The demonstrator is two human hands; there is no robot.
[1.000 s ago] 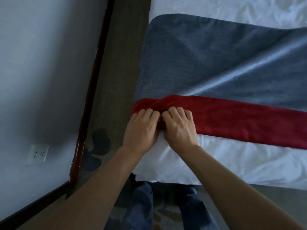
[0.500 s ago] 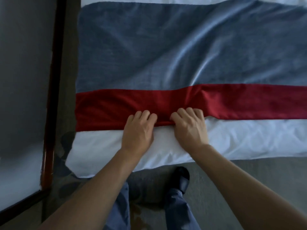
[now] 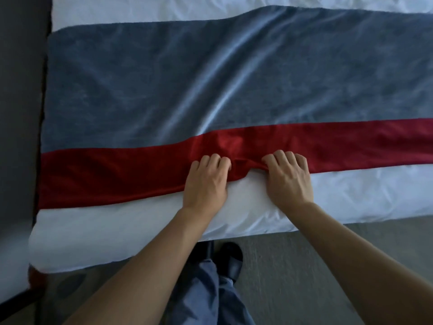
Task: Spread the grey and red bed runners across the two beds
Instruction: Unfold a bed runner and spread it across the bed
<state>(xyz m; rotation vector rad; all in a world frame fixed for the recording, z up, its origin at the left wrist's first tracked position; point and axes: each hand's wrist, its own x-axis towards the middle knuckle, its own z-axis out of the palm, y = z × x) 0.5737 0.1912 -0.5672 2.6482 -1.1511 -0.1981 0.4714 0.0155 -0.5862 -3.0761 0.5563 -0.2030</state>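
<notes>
A wide grey bed runner [image 3: 164,90] lies across the white bed [image 3: 351,191], creased diagonally through its middle. Along its near edge runs a narrower red bed runner [image 3: 105,174], flat on the left and bunched in the middle. My left hand [image 3: 206,181] and my right hand [image 3: 289,179] sit side by side on the red runner's near edge, fingers curled and pinching the cloth. A small fold of red fabric is raised between them.
The bed's foot edge faces me, with grey carpet [image 3: 293,277] below it. My legs and dark shoes [image 3: 230,256] stand close to the bed. A dark wall strip [image 3: 21,113] borders the bed's left side.
Both hands have slid to the right along the red runner's near edge and spread a little apart. The red runner now lies flat to the left of my hands.
</notes>
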